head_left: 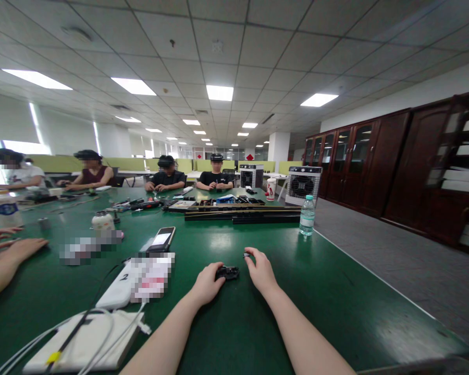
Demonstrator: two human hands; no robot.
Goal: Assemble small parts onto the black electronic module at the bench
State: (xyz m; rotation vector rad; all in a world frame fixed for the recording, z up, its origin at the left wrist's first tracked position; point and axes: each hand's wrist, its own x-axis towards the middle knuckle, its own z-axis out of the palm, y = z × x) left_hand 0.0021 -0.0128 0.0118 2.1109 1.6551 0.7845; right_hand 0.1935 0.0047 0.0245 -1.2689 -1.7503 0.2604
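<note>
My left hand (208, 284) grips the left end of a small black device with its inner parts exposed (230, 272), low over the green table (297, 312). What kind of device it is, I cannot make out. To the right of it, apart from the device, my right hand (261, 271) pinches a small greyish piece (246, 255) between thumb and fingertips. That piece is too small to name.
Left of my hands lie a phone (163, 239), a white power bank (119, 281) and a white box with cables (82, 344). A water bottle (307, 216) stands at the right edge. Black strips (242, 212) lie ahead. Another person's hands (19, 252) rest at far left.
</note>
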